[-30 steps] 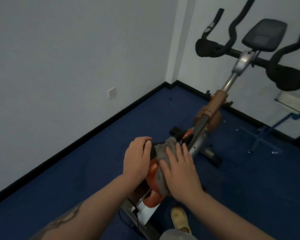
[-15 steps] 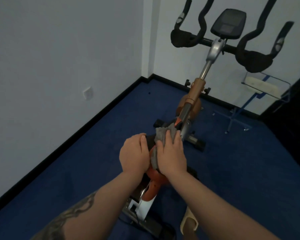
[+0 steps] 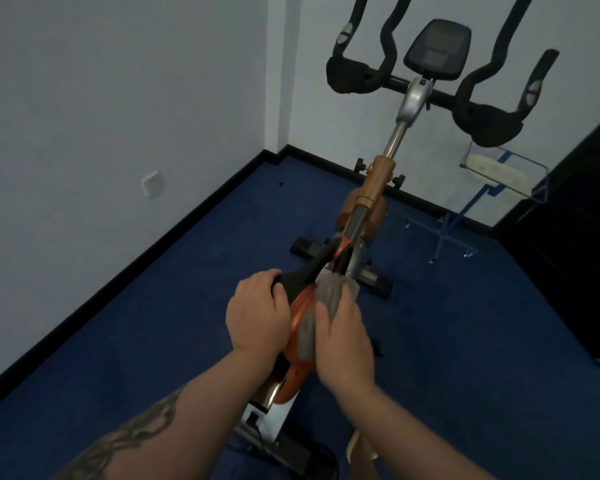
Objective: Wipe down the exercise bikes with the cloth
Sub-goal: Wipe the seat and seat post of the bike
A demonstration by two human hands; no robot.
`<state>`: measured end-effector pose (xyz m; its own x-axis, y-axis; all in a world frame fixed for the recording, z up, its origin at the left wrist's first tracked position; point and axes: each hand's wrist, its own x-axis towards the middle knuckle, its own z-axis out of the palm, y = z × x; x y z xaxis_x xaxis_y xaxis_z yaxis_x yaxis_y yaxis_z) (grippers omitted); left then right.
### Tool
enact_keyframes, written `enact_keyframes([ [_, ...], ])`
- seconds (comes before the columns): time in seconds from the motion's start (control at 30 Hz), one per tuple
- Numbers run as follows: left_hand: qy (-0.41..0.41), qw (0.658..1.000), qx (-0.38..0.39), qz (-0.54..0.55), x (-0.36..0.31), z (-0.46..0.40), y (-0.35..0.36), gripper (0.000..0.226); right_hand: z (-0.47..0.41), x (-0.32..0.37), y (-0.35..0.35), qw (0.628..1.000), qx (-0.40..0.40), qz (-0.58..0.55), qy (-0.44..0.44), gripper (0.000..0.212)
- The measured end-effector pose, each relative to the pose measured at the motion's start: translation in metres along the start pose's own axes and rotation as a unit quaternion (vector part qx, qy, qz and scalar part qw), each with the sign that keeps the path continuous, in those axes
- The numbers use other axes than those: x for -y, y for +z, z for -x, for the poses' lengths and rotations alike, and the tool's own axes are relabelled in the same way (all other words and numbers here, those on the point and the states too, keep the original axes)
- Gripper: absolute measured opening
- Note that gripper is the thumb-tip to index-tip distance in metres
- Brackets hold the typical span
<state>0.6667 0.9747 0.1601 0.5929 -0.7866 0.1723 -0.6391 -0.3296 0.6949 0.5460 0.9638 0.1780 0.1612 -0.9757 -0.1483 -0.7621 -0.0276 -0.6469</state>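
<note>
An orange and silver exercise bike (image 3: 376, 188) stands in front of me, its black handlebars and console at the top. My left hand (image 3: 257, 315) grips the black part on the left of the orange frame, fingers curled over it. My right hand (image 3: 343, 336) presses a grey cloth (image 3: 328, 299) against the right side of the orange frame, fingers laid along the cloth. The frame below both hands is partly hidden.
Blue carpet (image 3: 153, 323) covers the floor. White walls meet in a corner behind the bike, with a wall socket (image 3: 152, 183) at left. A clear stand on blue legs (image 3: 499, 168) is at right, beside a dark cabinet (image 3: 575, 237).
My view has swung so the bike now stands centred and its handlebars show in full. My right hand has slid the cloth a little down the frame. My left hand keeps its grip.
</note>
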Motion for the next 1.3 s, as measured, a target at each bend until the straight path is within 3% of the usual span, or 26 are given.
enact_keyframes([
  [0.1, 0.0, 1.0, -0.003, 0.007, -0.002, 0.0, 0.0, 0.029, 0.028, -0.013, 0.0, 0.999, -0.003, 0.021, -0.036, 0.073],
  [0.27, 0.001, 1.0, 0.001, 0.008, -0.001, 0.0, -0.002, 0.03, -0.046, 0.01, -0.007, 0.99, 0.043, -0.035, 0.127, 0.05],
  [0.47, 0.01, 1.0, 0.003, 0.007, 0.002, 0.0, 0.0, 0.029, 0.026, -0.014, 0.005, 0.999, -0.03, -0.022, -0.022, 0.069],
  [0.63, 0.007, 1.0, 0.01, 0.0, 0.001, -0.001, -0.001, 0.03, -0.044, 0.008, -0.003, 0.993, 0.022, -0.05, 0.107, 0.047],
  [0.83, 0.011, 1.0, 0.009, 0.002, 0.001, -0.001, -0.001, 0.03, 0.027, -0.014, -0.002, 0.998, -0.003, -0.026, -0.052, 0.076],
  [1.03, 0.013, 1.0, 0.009, -0.017, 0.001, -0.001, 0.0, 0.03, -0.032, 0.008, -0.01, 0.995, 0.046, -0.038, 0.082, 0.055],
  [1.2, 0.017, 1.0, 0.007, -0.01, 0.001, -0.001, 0.0, 0.029, 0.023, -0.006, -0.007, 0.998, 0.035, 0.036, -0.044, 0.08],
  [1.3, 0.014, 1.0, 0.011, -0.013, 0.001, 0.0, 0.0, 0.029, -0.012, 0.0, -0.003, 0.998, 0.038, 0.052, 0.018, 0.074],
])
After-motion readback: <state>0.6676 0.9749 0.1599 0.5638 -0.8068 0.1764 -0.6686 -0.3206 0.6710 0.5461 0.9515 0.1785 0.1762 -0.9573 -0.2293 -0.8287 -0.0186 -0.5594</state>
